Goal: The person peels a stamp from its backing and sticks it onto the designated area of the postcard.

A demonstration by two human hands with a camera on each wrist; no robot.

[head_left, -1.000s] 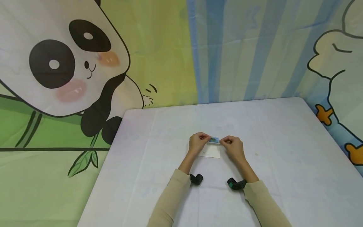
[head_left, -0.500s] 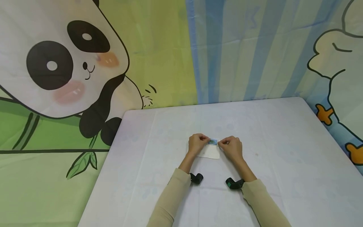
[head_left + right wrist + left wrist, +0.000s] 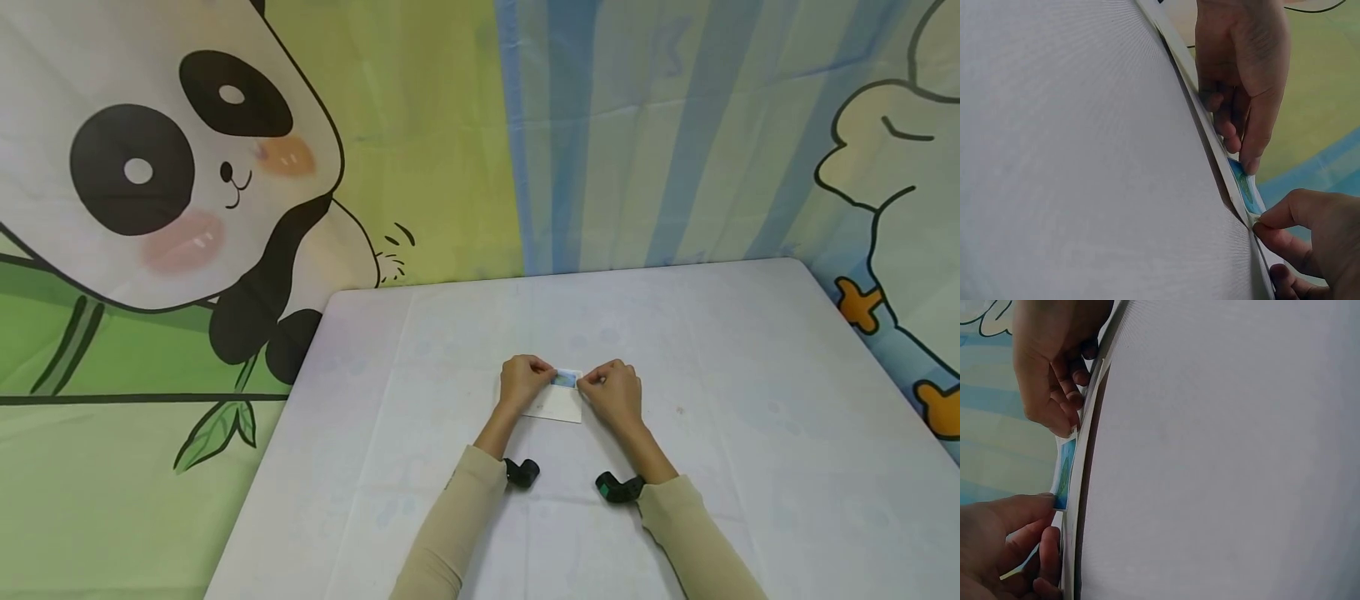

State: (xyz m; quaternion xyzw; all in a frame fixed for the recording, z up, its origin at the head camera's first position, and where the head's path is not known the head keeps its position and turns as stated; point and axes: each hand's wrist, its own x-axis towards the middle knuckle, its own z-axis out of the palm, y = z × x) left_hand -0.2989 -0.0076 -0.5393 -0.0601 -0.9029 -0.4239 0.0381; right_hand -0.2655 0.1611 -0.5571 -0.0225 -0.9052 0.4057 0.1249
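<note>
- Hands barely shift from a second ago, maybe a touch closer together.
- Left hand (image 3: 525, 380) and right hand (image 3: 617, 392) each pinch an end of the small blue card (image 3: 566, 379).
- Card sits over white paper (image 3: 558, 405) mid-bench (image 3: 750, 433); panda backdrop (image 3: 172, 183) behind, nothing blocking.

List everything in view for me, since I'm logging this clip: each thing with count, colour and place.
Card: one, white with a blue-green printed strip along its far edge, at the middle of the table, far edge lifted.
Table: one, covered in a pale white cloth, filling the lower frame.
Backdrop: one, green, yellow and blue-striped, printed with a cartoon panda, hanging behind the table.
Wrist cameras: two, black, one at each wrist.
Sleeves: two, beige, over both forearms.
Left hand: one, pinches the card's far left corner.
Right hand: one, pinches the card's far right corner.
</note>
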